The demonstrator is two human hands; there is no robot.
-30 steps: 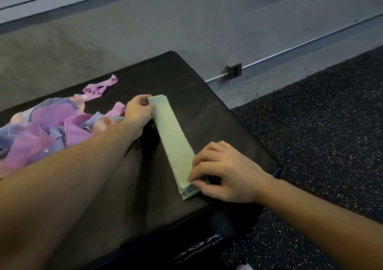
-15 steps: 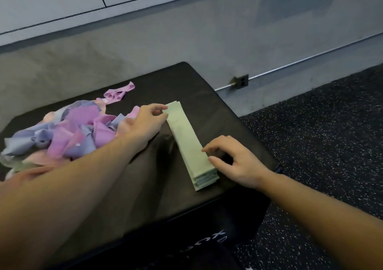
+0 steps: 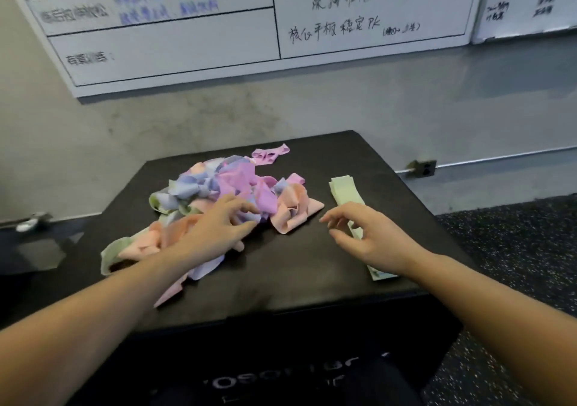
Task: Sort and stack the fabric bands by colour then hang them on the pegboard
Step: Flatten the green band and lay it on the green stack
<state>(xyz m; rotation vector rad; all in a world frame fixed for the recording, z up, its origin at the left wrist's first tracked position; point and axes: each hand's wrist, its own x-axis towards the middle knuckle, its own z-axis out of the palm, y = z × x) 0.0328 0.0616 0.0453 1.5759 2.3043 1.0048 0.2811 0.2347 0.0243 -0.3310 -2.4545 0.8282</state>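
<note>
Pink, purple, blue and peach bands (image 3: pixel 237 193) lie in a loose heap on the left of a black padded box (image 3: pixel 299 274), with a flat green stack (image 3: pixel 345 192) just to the right of it. Her left hand (image 3: pixel 218 227) rests on the heap, fingers spread and loosely bent, gripping nothing I can make out. Her right hand (image 3: pixel 371 237) hovers over the stack's near half, fingers relaxed and apart, holding nothing; a whiteboard (image 3: pixel 218 25) hangs on the wall behind.

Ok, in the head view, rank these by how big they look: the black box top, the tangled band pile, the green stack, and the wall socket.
1. Box top
2. Band pile
3. Green stack, partly hidden by the right hand
4. Socket, though it sits farther back
</note>
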